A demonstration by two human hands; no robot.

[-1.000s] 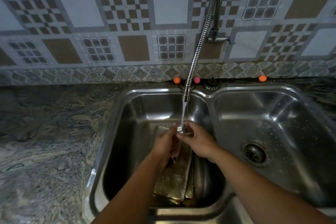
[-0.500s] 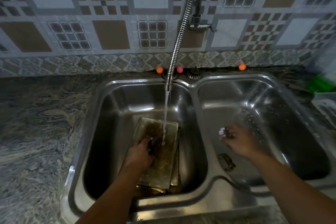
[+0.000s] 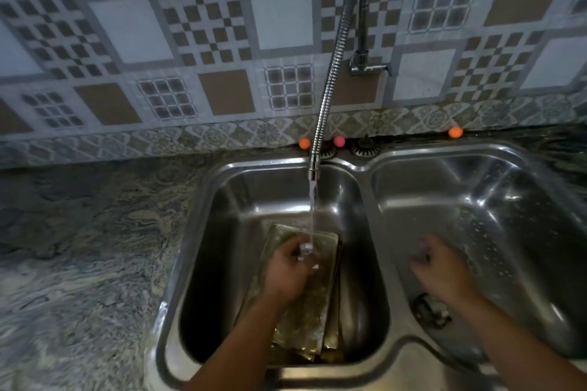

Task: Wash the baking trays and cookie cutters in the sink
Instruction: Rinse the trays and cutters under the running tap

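Two hands blurred; left hand [image 3: 287,270] grip on cookie cutter [image 3: 306,251] unclear.

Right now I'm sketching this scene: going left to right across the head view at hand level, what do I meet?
Marbled countertop → left basin's wall → left hand holding a small cookie cutter over the baking trays → right hand in the right basin.

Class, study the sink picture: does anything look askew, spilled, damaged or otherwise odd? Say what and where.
The baking trays in the left basin are stacked unevenly, edges out of line, and look stained brown. Water runs from the faucet onto a small cookie cutter held by the left hand. Nothing looks spilled or broken.
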